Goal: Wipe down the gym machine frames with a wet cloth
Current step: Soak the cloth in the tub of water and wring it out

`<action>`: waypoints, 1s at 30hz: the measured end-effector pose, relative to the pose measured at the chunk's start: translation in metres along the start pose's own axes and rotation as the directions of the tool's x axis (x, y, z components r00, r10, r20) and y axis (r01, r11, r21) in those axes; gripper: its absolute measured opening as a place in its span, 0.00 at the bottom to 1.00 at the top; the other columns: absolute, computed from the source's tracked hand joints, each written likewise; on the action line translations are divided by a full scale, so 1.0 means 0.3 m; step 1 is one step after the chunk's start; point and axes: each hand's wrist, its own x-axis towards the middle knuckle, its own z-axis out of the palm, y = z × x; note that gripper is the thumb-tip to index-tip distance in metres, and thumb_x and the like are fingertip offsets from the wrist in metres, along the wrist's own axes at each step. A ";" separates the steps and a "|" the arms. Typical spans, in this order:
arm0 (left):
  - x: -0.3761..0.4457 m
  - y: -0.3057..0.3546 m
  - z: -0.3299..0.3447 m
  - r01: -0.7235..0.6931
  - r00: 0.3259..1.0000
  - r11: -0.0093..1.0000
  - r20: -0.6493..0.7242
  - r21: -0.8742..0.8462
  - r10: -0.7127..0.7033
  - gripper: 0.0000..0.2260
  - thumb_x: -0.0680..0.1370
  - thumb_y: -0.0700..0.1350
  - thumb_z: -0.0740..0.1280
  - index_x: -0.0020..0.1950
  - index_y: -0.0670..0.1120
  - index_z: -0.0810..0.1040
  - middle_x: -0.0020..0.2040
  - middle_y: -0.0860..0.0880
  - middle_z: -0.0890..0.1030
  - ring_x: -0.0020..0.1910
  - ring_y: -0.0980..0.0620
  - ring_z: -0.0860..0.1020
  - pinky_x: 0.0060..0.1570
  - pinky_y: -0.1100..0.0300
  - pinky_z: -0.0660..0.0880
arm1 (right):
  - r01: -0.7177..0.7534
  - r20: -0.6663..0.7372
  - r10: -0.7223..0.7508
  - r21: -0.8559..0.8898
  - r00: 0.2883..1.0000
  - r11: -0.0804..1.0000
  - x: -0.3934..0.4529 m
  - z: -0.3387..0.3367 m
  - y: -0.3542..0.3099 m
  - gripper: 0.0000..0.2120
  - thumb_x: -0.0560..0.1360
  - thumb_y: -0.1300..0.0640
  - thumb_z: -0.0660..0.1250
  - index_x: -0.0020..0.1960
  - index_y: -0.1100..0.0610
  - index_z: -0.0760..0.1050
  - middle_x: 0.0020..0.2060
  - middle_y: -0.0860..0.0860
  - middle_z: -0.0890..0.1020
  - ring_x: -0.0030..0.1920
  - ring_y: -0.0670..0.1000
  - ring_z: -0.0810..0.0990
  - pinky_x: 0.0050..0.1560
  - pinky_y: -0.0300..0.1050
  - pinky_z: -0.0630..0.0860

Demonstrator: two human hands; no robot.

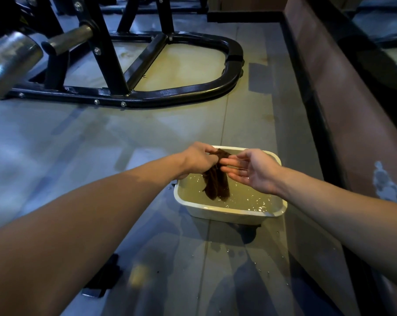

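A dark brown wet cloth (216,181) hangs over a white tub (229,212) of water on the floor, its lower end dipping into the water. My left hand (198,159) grips the cloth's top end above the tub's far left corner. Just to the right, my right hand (250,171) is held with straight fingers, the fingertips touching the cloth's upper part. The black gym machine frame (177,92) stands on the floor beyond the tub, with a curved base tube and upright posts.
A chrome bar (8,62) juts in at the upper left. A brown wall with a black rail (325,124) runs along the right side. Water drops spot the grey floor near the tub. A small dark object (101,279) lies at the lower left.
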 end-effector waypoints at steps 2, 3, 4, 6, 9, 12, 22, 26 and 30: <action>-0.007 0.011 0.014 0.002 0.996 1.000 -0.090 -0.031 -0.005 0.11 0.82 0.40 0.62 0.42 0.45 0.79 0.38 0.46 0.76 0.40 0.50 0.74 0.42 0.55 0.74 | 0.054 -0.036 -0.064 -0.227 0.997 0.972 0.003 0.003 0.015 0.14 0.85 0.60 0.58 0.69 0.57 0.75 0.57 0.56 0.85 0.54 0.53 0.85 0.56 0.47 0.81; -0.007 0.018 0.021 0.027 0.989 0.996 -0.140 -0.087 -0.039 0.11 0.81 0.40 0.62 0.39 0.46 0.76 0.37 0.46 0.73 0.40 0.50 0.72 0.41 0.57 0.72 | 0.086 -0.053 -0.109 -0.330 0.993 0.940 0.004 0.007 0.025 0.15 0.85 0.62 0.60 0.71 0.56 0.73 0.58 0.57 0.83 0.53 0.54 0.84 0.54 0.47 0.82; -0.008 0.026 0.027 0.056 0.981 0.985 -0.177 -0.161 -0.084 0.10 0.80 0.41 0.62 0.39 0.46 0.74 0.38 0.46 0.72 0.40 0.50 0.71 0.42 0.57 0.71 | 0.107 -0.059 -0.138 -0.372 0.989 0.922 0.003 0.011 0.036 0.18 0.84 0.64 0.60 0.73 0.54 0.70 0.58 0.57 0.81 0.54 0.54 0.82 0.55 0.48 0.82; -0.003 0.041 0.036 0.084 0.967 0.951 -0.208 -0.298 -0.151 0.06 0.78 0.41 0.62 0.41 0.46 0.72 0.41 0.45 0.73 0.43 0.49 0.72 0.45 0.56 0.72 | 0.115 -0.016 -0.125 -0.294 0.992 0.949 0.003 0.012 0.045 0.25 0.82 0.69 0.61 0.73 0.48 0.64 0.55 0.58 0.81 0.54 0.54 0.80 0.57 0.51 0.81; -0.001 0.051 0.035 0.100 0.960 0.927 -0.210 -0.361 -0.186 0.05 0.74 0.40 0.61 0.39 0.46 0.69 0.40 0.46 0.71 0.42 0.48 0.71 0.44 0.55 0.72 | 0.135 0.075 -0.119 -0.266 0.990 0.955 0.015 -0.007 0.032 0.38 0.80 0.71 0.64 0.80 0.42 0.58 0.62 0.57 0.80 0.56 0.54 0.81 0.51 0.49 0.81; -0.010 0.049 0.021 0.109 0.962 0.947 -0.207 -0.302 -0.176 0.03 0.70 0.42 0.61 0.38 0.46 0.67 0.39 0.46 0.69 0.41 0.47 0.68 0.46 0.52 0.68 | 0.198 0.063 -0.192 -0.497 0.979 0.845 0.019 -0.036 -0.006 0.28 0.79 0.68 0.67 0.75 0.50 0.70 0.58 0.55 0.81 0.55 0.52 0.78 0.48 0.45 0.75; -0.033 -0.001 -0.047 0.091 0.996 0.982 -0.020 0.163 -0.089 0.09 0.81 0.36 0.63 0.50 0.39 0.83 0.43 0.45 0.79 0.44 0.50 0.78 0.42 0.61 0.76 | 0.290 0.043 -0.312 -0.504 0.949 0.814 0.006 -0.075 -0.043 0.15 0.80 0.51 0.71 0.62 0.57 0.76 0.57 0.55 0.83 0.62 0.52 0.79 0.62 0.46 0.78; -0.018 -0.007 -0.021 0.060 0.998 0.986 0.028 0.153 -0.065 0.04 0.80 0.43 0.72 0.54 0.46 0.83 0.48 0.46 0.85 0.48 0.50 0.85 0.48 0.59 0.82 | 0.289 0.042 -0.299 -0.413 0.953 0.864 0.003 -0.031 -0.025 0.16 0.81 0.50 0.71 0.65 0.56 0.76 0.55 0.55 0.85 0.60 0.52 0.82 0.58 0.47 0.80; 0.003 -0.004 -0.021 0.048 0.992 0.973 -0.127 0.227 -0.020 0.10 0.83 0.51 0.67 0.56 0.46 0.83 0.48 0.45 0.85 0.48 0.48 0.84 0.54 0.54 0.82 | 0.316 -0.036 -0.374 -0.465 0.927 0.827 -0.003 -0.015 -0.014 0.16 0.81 0.48 0.69 0.65 0.54 0.74 0.56 0.53 0.82 0.59 0.50 0.80 0.54 0.44 0.79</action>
